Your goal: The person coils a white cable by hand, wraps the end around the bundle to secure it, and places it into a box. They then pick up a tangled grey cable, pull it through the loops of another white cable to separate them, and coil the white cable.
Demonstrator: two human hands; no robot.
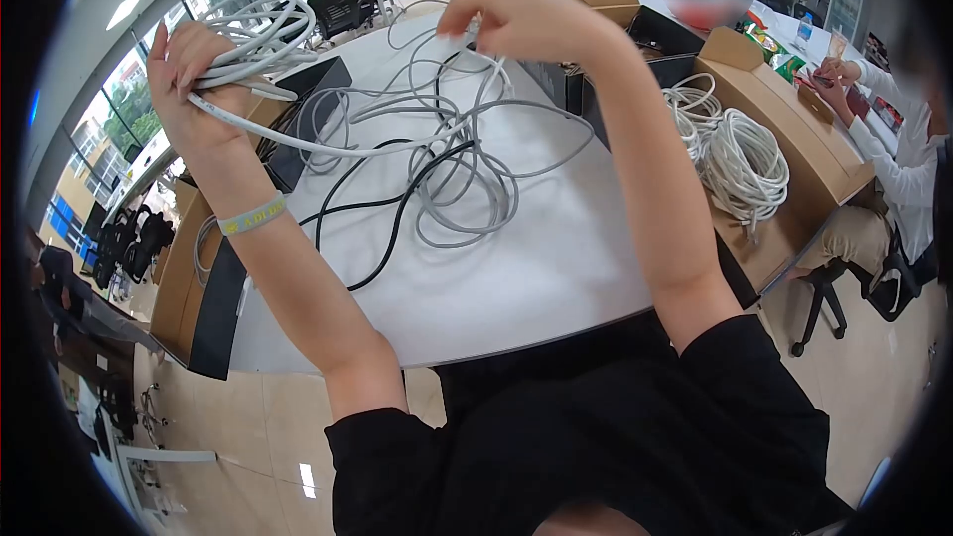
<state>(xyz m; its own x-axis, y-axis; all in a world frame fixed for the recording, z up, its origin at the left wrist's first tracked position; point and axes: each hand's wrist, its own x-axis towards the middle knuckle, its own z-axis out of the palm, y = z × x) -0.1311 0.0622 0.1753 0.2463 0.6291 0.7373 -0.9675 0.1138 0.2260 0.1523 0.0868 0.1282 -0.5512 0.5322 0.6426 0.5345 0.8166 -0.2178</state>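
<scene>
Raised at the upper left, my left hand (204, 74) is closed around a looped coil of white cable (268, 40). One strand runs from that coil down to the tangle of grey cable (467, 228) in the middle of the table. Black cable (392, 228) lies among the grey loops. My right hand (511, 20) is above the far part of the tangle, its fingers bent down and pinched together. What they hold is too small to make out; cable loops pass just below them.
On the right of the white table (556, 278), an open cardboard box (794, 129) holds bundled white cable (740, 164). Another open box (184, 283) stands at the left edge. Beyond the right box sits a person (898, 144) in white sleeves. Fans and chairs stand behind.
</scene>
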